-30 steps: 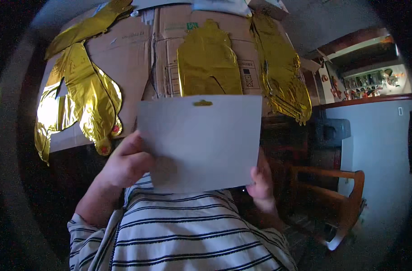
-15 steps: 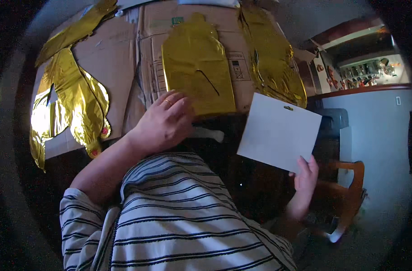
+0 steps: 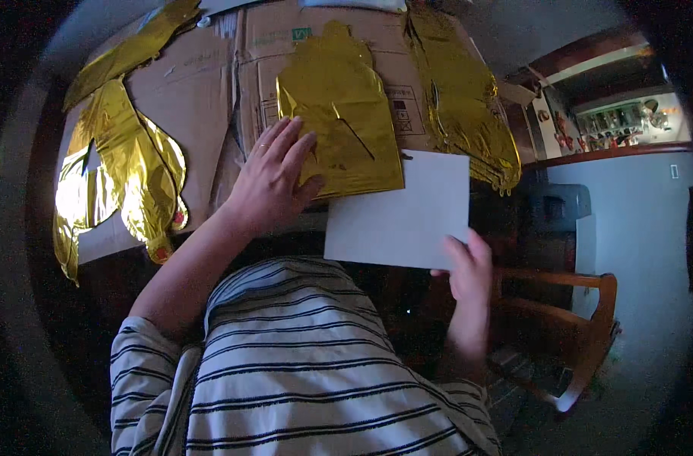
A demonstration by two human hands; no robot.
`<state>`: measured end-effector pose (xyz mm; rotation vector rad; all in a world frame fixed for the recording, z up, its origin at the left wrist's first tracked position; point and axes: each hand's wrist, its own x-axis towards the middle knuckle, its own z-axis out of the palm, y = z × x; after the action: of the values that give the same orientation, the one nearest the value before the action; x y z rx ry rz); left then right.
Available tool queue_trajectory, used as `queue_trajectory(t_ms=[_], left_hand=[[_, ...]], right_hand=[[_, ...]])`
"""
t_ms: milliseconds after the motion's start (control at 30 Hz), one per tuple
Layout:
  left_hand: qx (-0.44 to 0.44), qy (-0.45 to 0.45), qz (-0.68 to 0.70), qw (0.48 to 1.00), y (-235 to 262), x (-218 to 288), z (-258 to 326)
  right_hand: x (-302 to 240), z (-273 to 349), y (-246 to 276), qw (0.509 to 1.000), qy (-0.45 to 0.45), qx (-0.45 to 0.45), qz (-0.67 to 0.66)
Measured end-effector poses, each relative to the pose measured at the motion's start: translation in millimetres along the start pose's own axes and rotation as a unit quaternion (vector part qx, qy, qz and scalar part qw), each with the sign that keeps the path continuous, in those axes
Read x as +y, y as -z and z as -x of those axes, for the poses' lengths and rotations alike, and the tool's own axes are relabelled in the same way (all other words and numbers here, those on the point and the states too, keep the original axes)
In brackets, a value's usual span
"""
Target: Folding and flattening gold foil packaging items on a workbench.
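A flat gold foil balloon (image 3: 339, 91) with a dark slit-like line lies in the middle of a cardboard sheet (image 3: 198, 106). On its lower left edge rests my left hand (image 3: 276, 171), palm down, fingers stretched out and a ring on one finger. My right hand (image 3: 470, 266) pinches a blank white card (image 3: 407, 220) by its lower right corner, thumb on top. The card's upper left part is covered by the balloon's near edge. Whether the card touches the balloon's underside, I cannot tell.
More gold foil balloons lie on the cardboard: one shiny with curved limbs (image 3: 122, 144) at left, another (image 3: 118, 64) at far left, a crumpled one (image 3: 468, 99) at right. A wooden chair (image 3: 589, 311) and a grey plastic chair (image 3: 563, 207) stand at right.
My right hand has brought the card leftward, from right of the balloon to under its near edge. My left hand has moved up slightly and flattened onto the foil.
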<state>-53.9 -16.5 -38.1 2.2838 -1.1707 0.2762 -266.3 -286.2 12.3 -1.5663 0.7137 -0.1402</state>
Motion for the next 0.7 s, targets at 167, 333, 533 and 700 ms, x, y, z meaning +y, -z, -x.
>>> queue_trajectory(t_ms=[167, 333, 533, 700], left_hand=[[0.006, -0.022, 0.008, 1.000, -2.0, 1.3, -0.7], [0.004, -0.036, 0.003, 0.999, 1.3, 5.6, 3.5], [0.000, -0.017, 0.064, 0.998, 13.9, 11.9, 9.4], [0.072, 0.048, 0.072, 0.994, 29.9, 10.3, 22.9]], right_hand=[[16.7, -39.4, -34.7, 0.994, -0.019, -0.075, -0.075], [14.7, -58.6, -53.8, 0.983, -0.108, -0.086, -0.119], [31.4, -59.0, -48.6, 0.990, -0.035, -0.066, -0.115], [46.0, -45.3, -44.5, 0.987, -0.070, -0.050, -0.135]])
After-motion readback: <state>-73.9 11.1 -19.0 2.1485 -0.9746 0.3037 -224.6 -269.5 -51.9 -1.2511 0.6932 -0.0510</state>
